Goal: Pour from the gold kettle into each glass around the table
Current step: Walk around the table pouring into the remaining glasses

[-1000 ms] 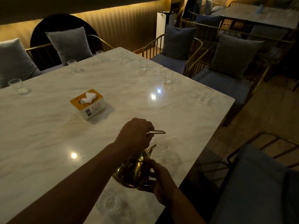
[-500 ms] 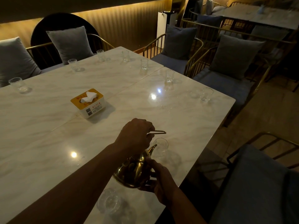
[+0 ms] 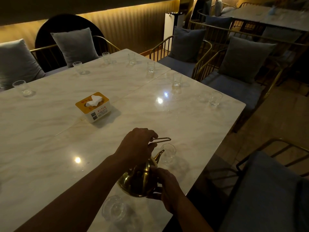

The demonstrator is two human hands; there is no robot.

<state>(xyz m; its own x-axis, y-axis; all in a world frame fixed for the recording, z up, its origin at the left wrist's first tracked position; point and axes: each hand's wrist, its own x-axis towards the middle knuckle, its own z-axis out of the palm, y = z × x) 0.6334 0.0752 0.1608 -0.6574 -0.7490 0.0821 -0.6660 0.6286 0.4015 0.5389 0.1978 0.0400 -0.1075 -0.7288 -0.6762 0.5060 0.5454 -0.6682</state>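
The gold kettle is tilted forward above the marble table, its spout over the rim of a clear glass near the right front edge. My left hand grips the kettle's wire handle from above. My right hand steadies the kettle's body from the right side. Another glass stands just below the kettle, close to me. Several more glasses ring the table, among them a right-edge glass and a far-left glass.
A yellow-topped tissue box sits mid-table. Gold-framed chairs with grey cushions line the far and right sides. A blue seat is close at the lower right. Another table stands at the back right.
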